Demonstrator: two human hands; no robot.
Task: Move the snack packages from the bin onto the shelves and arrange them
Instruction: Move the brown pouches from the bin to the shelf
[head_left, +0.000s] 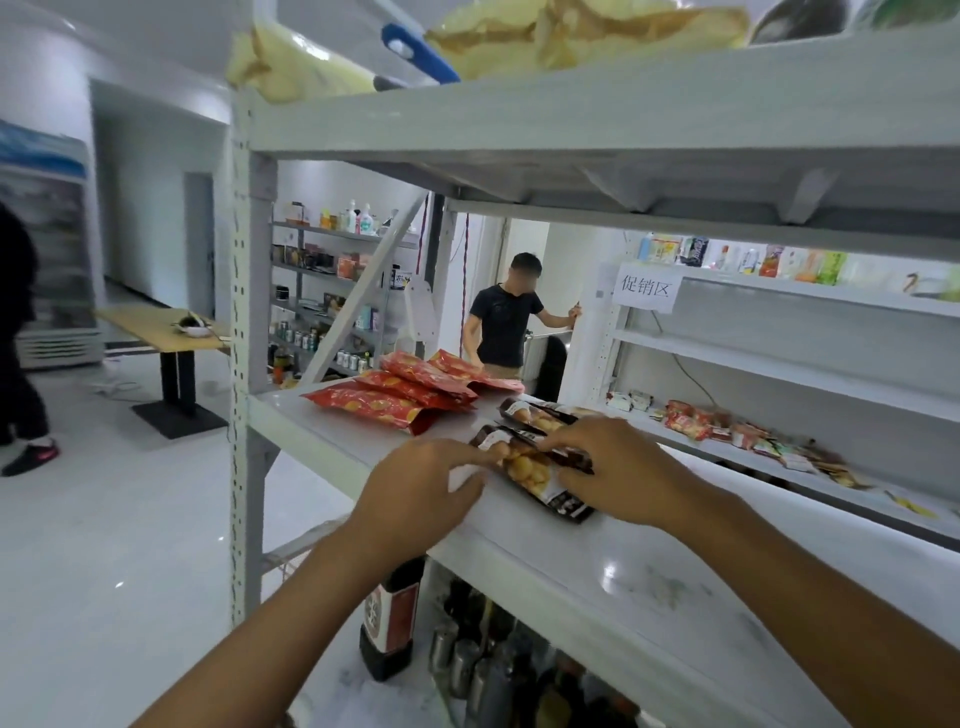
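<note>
A dark brown snack package (537, 475) with golden food pictured lies flat on the white middle shelf (649, 577). My left hand (426, 483) pinches its left edge, and my right hand (618, 467) grips its top and right side. A second brown package (535, 414) lies just behind it. Several red snack packages (400, 395) lie overlapped at the shelf's far left. The bin is out of view.
Yellow bags (519, 41) sit on the top shelf. Dark bottles and cans (467, 654) stand on the shelf below. Another rack (779, 364) behind holds small packets. One person (501, 322) stands beyond the shelf, another (15, 338) at far left beside a table (156, 325).
</note>
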